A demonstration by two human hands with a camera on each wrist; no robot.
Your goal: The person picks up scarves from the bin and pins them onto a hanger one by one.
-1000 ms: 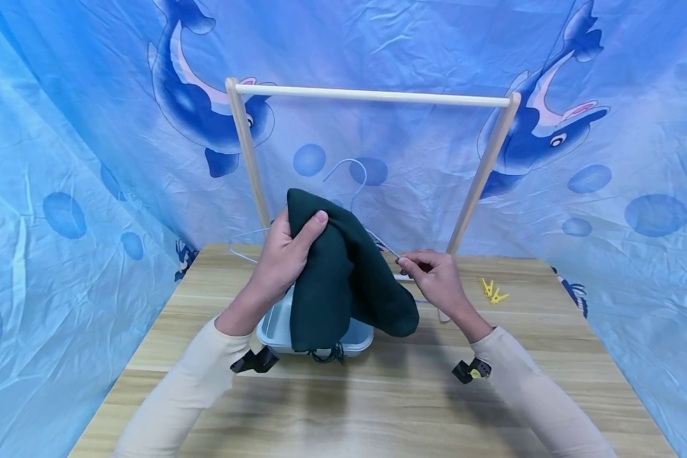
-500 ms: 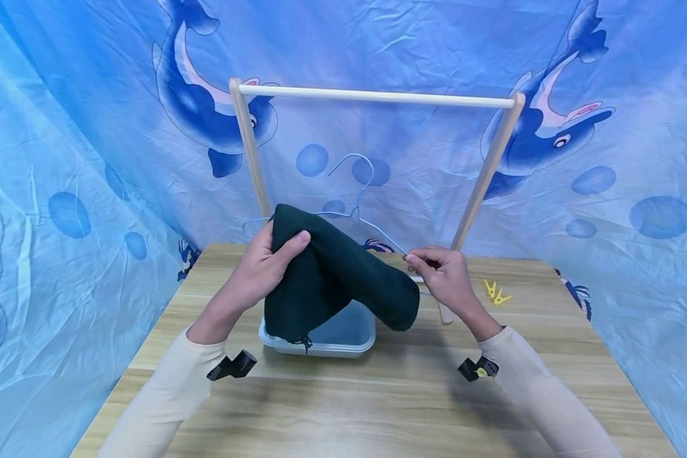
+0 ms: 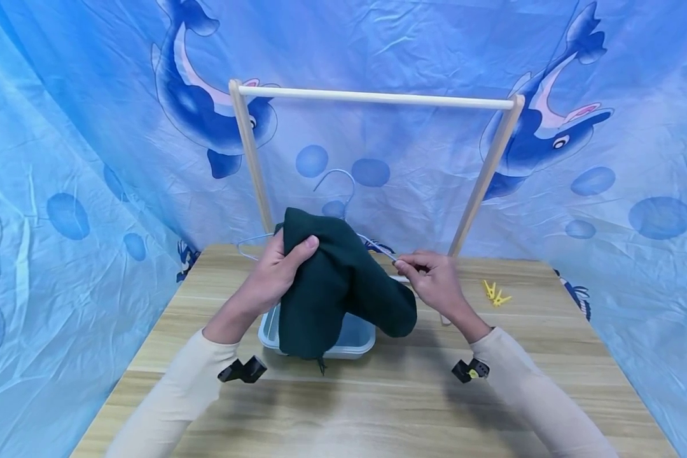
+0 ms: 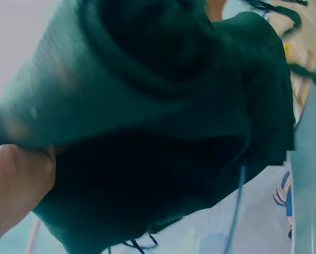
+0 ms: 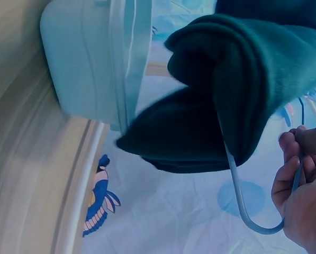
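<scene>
Frame center: left hand (image 3: 275, 270) clenches green cloth (image 3: 332, 280) draped on hanger (image 3: 334, 191); right hand (image 3: 435, 280) pinches hanger's wire end. Loose cloth may slide off into tub (image 3: 266, 331).

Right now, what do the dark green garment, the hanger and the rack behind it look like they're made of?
The dark green garment looks like soft, matte knit or fleece: it folds thickly with no sheen. The hanger seems to be thin wire with a smooth pale blue coating, judging by its slim bent profile. The rack appears to be unfinished light wood dowels, though grain is hard to make out.
</scene>
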